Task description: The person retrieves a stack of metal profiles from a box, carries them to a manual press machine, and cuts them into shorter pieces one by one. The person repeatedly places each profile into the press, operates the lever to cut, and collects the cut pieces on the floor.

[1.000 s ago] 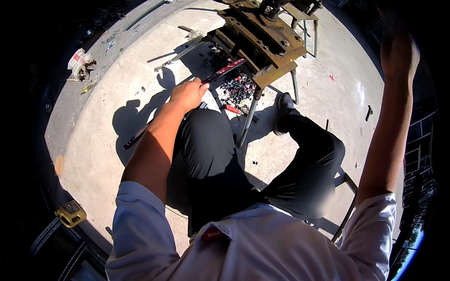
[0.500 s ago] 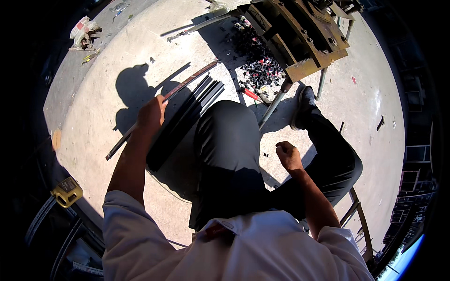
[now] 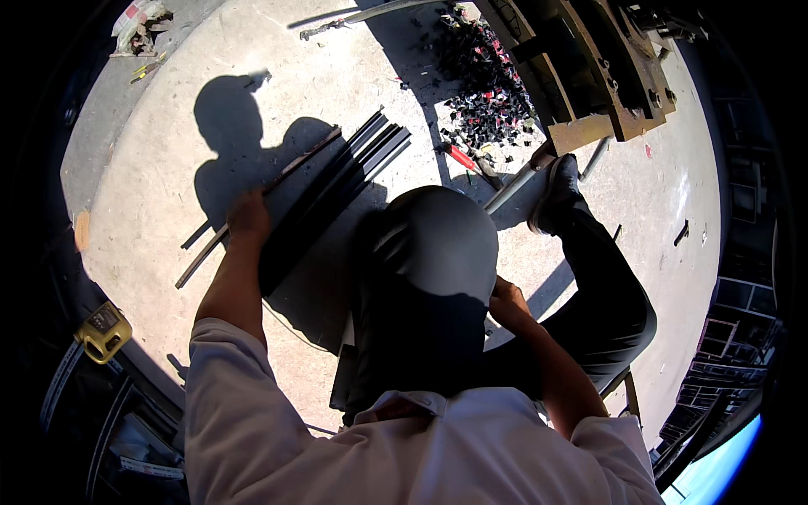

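Observation:
My left hand [image 3: 249, 215] is closed around a long, thin dark strip [image 3: 303, 160], which slants across the concrete floor with both ends sticking out past the hand. Just right of it lies a stack of long black profiles [image 3: 337, 183], side by side at about the same slant. My right hand [image 3: 507, 305] is low beside my bent knee [image 3: 438, 231], its fingers curled. The knee hides part of those fingers, so anything in them is out of sight.
A rusty metal frame [image 3: 581, 130] on legs stands at the far right, beside a heap of small black and red scraps [image 3: 492, 109]. A red-handled tool [image 3: 459, 156] lies near the heap. At the left edge is a yellow jug [image 3: 105, 332].
My left hand has lowered the strip toward the floor, beside the stack. My right hand has moved left, in against my knee. The whole view has shifted a little.

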{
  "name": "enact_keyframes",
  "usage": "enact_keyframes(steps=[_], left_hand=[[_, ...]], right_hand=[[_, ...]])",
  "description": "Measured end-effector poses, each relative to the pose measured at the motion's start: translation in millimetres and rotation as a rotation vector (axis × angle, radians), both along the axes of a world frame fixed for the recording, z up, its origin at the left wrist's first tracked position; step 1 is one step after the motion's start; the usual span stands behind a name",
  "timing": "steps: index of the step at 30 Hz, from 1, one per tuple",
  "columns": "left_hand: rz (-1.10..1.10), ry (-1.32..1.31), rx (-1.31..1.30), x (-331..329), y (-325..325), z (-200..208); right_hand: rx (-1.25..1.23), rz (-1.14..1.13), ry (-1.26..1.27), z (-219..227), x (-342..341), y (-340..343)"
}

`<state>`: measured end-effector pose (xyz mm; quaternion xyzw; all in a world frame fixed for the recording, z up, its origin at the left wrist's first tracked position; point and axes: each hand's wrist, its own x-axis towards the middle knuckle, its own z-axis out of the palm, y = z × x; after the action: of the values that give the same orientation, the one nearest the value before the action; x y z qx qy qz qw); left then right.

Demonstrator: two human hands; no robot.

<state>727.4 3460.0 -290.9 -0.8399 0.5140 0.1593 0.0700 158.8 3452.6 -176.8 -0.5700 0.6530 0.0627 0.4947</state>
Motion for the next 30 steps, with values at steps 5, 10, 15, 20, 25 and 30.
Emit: enact_keyframes(steps=[5,10,15,20,25,30], left_hand=[[-0.062,-0.103,-0.227,-18,-19,-20],[-0.060,0.145,-0.075,-79,-34,-24],[0.011,0.165,0.038,-101,-42,-42],[-0.014,0.197,0.136,-92,-46,-46],[-0.091,0.153,-0.022,-92,-34,-47],[-0.097,0.284,-0.231,-79,-31,-36]], right_hand=[[0.017,0.018,-0.018,-5,3,-3],[0.040,0.069,0.013,5,16,-13],[0.053,0.083,-0.011,5,16,-16],[0.020,0.120,-0.024,5,19,-19],[-0.036,0.075,-0.061,0,19,-15],[-0.040,0.066,-0.072,0,22,-17]])
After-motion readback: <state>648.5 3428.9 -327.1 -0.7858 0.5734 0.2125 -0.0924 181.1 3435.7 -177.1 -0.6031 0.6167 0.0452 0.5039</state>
